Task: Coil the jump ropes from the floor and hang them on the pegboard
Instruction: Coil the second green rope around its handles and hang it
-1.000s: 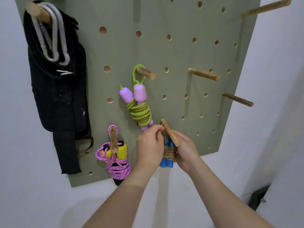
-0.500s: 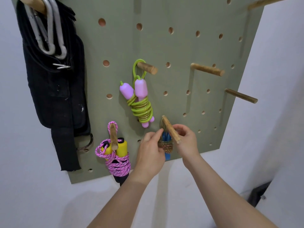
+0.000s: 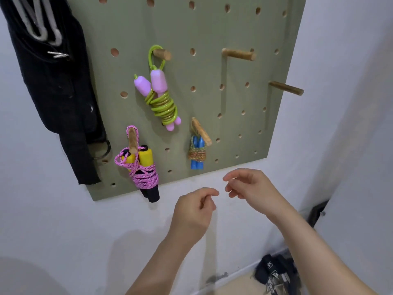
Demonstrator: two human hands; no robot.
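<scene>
At the far left a black garment with pale grey straps hangs over the edge of the green pegboard, which is fixed to a white wall. Next comes a coiled pink jump rope with yellow and black handles, looped over a low wooden peg. Up and to its right, a green jump rope with lilac handles hangs by a loop from a second peg. Further right and lower, a small blue-handled jump rope, bound in multicoloured cord, hangs from a slanting peg.

Below the board's bottom edge, the left grip holds nothing, its fingers loosely curled and apart from every rope. Just beside it, the right grip is likewise slack and bare, with relaxed fingers. Two bare pegs jut from the board's right side. Dark items lie on the floor at lower right, too blurred to identify.
</scene>
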